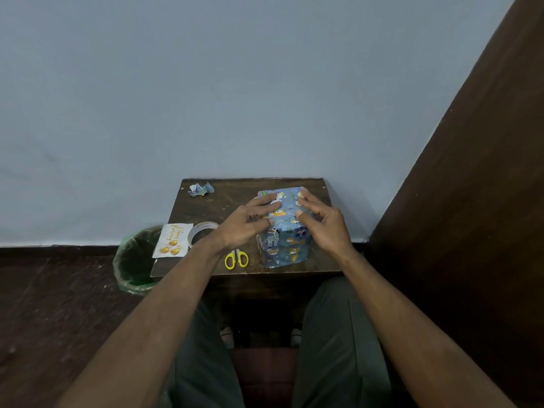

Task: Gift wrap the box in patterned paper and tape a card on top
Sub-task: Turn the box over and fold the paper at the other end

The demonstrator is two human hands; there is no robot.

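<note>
- Left hand and right hand, fingers spread, press the blue animal-patterned wrapped box near the brown wooden table's right edge.
- Risk: letting go untaped, the top fold may spring open.

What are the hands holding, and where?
Both the left hand and right hand rest with spread fingers on top of the wrapped box; neither grips anything.
</note>
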